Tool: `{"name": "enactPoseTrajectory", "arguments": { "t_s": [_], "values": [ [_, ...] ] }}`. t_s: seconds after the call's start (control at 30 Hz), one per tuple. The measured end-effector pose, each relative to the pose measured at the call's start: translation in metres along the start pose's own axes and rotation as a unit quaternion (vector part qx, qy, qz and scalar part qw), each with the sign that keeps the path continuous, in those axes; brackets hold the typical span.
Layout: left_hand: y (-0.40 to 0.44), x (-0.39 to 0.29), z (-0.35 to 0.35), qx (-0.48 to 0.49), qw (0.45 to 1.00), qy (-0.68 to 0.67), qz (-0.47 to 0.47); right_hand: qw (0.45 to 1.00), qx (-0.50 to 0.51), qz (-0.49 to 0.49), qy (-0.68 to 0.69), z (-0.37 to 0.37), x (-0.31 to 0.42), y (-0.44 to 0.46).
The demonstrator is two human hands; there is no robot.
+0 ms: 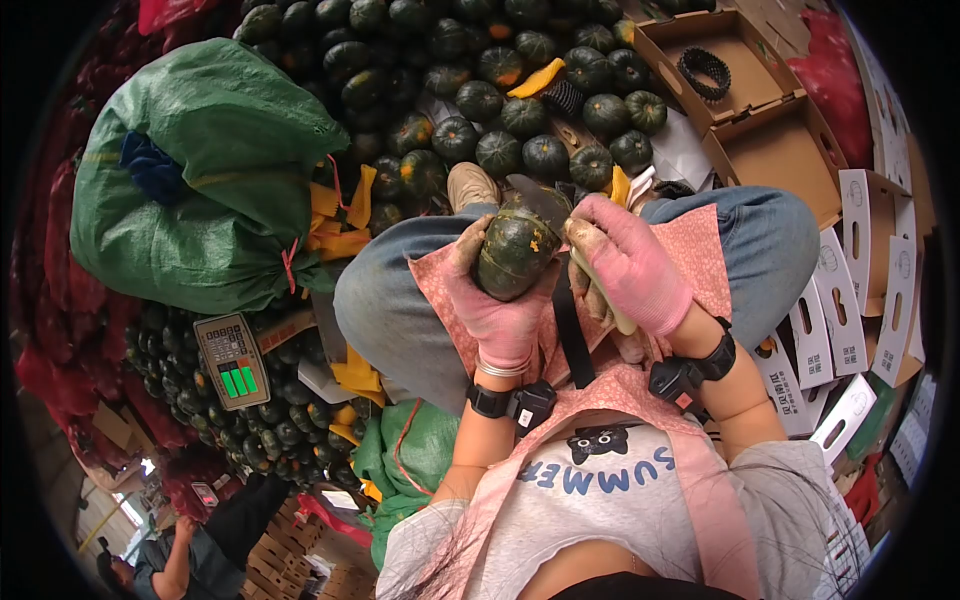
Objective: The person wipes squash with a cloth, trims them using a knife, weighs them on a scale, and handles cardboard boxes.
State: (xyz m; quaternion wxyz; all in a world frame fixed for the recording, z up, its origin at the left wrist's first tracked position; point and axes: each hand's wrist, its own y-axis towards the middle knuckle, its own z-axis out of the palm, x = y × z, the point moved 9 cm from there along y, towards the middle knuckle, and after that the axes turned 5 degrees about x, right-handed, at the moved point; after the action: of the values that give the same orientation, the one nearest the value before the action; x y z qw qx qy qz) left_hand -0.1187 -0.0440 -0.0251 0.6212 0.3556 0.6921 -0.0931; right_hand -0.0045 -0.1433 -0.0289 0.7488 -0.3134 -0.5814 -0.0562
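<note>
In a pink glove, my left hand [495, 315] is wrapped round a dark green pumpkin [515, 252] with orange specks, held above my lap. My right hand [630, 265], also gloved in pink, is closed beside the pumpkin, its fingers round a thin pale handle [606, 283]. A dark blade-like piece [545, 203] lies against the pumpkin's top, near my right fingertips; whether it joins the handle is hidden. Behind the pumpkin is a shoe [472, 186].
Green pumpkins [480, 100] are heaped ahead. A green sack [215, 220] and a scale [232, 362] stand at left. Open cardboard boxes [775, 150] and white cartons [840, 300] are at right. Another person [170, 565] is at lower left.
</note>
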Motion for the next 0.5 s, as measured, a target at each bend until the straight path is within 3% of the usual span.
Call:
{"name": "enactPoseTrajectory", "arguments": {
  "t_s": [0.1, 0.3, 0.4, 0.5],
  "values": [
    [-0.001, 0.003, 0.0, -0.007, 1.0, -0.026, -0.009, 0.999, -0.005, 0.042, 0.019, 0.002, -0.002, -0.001],
    [0.002, -0.004, -0.001, 0.012, 1.0, 0.018, 0.011, 0.997, 0.012, -0.039, -0.067, 0.0, 0.007, 0.002],
    [-0.003, 0.011, 0.001, 0.008, 0.999, -0.038, -0.02, 0.997, 0.041, -0.027, -0.067, -0.004, 0.001, 0.007],
    [-0.004, 0.009, 0.002, 0.01, 1.0, -0.02, -0.009, 0.983, 0.022, -0.085, -0.16, -0.008, 0.013, 0.007]
  ]
}}
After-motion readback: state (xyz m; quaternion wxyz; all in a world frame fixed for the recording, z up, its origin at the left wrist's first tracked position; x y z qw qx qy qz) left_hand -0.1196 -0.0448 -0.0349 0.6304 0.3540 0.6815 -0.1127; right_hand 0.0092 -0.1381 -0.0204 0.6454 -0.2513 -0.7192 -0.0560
